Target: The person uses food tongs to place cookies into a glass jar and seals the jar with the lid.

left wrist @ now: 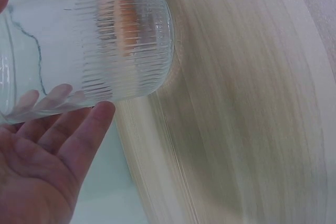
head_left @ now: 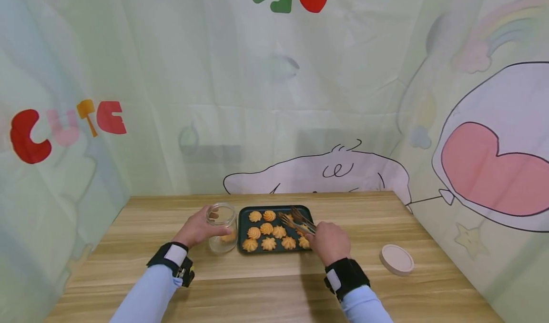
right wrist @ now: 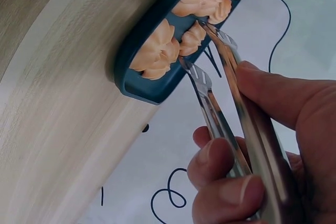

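My left hand (head_left: 198,227) holds a clear glass jar (left wrist: 63,40), thumb on its near side and fingers round the back. Inside the open-topped jar, low down, shows an orange-brown piece like a cookie (left wrist: 126,24). Just right of the jar lies a dark baking tray (head_left: 242,227) with several swirled piped cookies (head_left: 269,243). Over the tray's right part, my right hand (head_left: 331,243) grips a pair of metal tongs (right wrist: 247,114). The tong tips stand apart, close to a small-looking cookie (right wrist: 193,38); whether they touch it I cannot tell.
A pale round lid (head_left: 397,259) lies on the wooden table (head_left: 257,289), right of my right hand. Printed fabric walls (head_left: 180,123) rise behind the table and on both sides. The tray sits near the table's back edge.
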Demonstrator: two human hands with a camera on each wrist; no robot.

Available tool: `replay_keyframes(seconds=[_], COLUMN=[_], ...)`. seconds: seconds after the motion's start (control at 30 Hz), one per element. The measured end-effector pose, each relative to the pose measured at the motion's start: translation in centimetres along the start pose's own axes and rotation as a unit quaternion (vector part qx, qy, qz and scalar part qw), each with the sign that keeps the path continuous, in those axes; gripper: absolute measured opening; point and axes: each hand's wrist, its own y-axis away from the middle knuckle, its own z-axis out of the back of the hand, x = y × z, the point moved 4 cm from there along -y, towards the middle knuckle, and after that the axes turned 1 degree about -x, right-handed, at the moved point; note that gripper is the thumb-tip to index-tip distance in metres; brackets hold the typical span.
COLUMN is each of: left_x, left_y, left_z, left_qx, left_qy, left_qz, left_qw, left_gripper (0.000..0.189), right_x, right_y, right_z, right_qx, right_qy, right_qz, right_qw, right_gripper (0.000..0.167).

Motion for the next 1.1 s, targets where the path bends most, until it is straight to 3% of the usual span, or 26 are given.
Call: replay_keyframes(seconds=[0.7,1.1], left_x=[0.1,0.2], left_y=[0.0,0.0], left_z=[0.0,-0.1], left_qx=[-0.001,0.0], left_qy=[-0.003,0.005], left_qz=[-0.002,0.0], left_qw=[1.0,1.0], left_gripper=[0.095,0.094], right_x=[-1.1,-0.8], right_y=[0.5,0.3], right_z=[1.4,0.9], right_qx=[-0.005,-0.008], right_qy=[-0.018,0.005], right_qz=[0.001,0.001], right_qw=[0.9998,1.0], right_gripper=[0.037,0.048])
